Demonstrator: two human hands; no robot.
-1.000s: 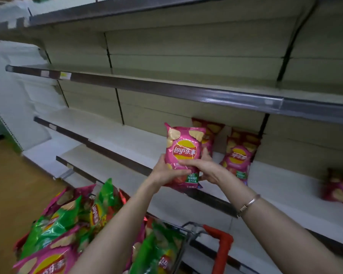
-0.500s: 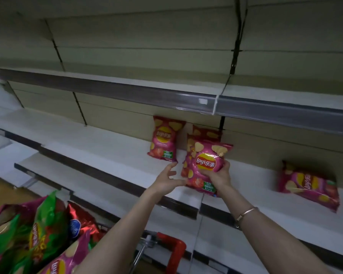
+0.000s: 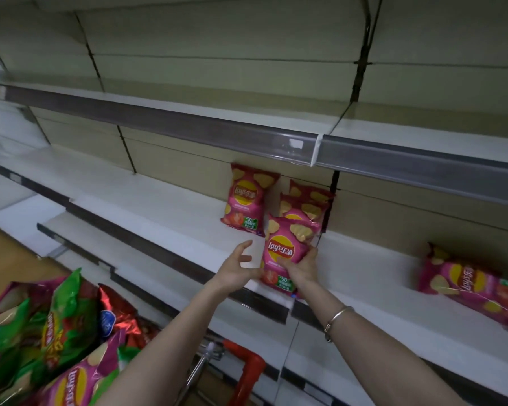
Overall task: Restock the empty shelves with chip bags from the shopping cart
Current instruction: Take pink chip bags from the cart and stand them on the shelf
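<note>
Now the right hand [image 3: 302,269] grips the lower part of a pink chip bag [image 3: 286,247], standing it upright at the front edge of the shelf [image 3: 170,218], likely to head a row facing outward. The left hand [image 3: 235,268] is spread wide beside it, holding nothing, thumb at the bag's edge, seemingly to steady it. Two more bags [image 3: 304,208] stand right behind; one leaning bag [image 3: 247,200] rests against the back wall, and one toppled bag [image 3: 468,285] lies toward the right end: five on this shelf. The shopping cart [image 3: 247,367] holds a heap too overlapped to count.
</note>
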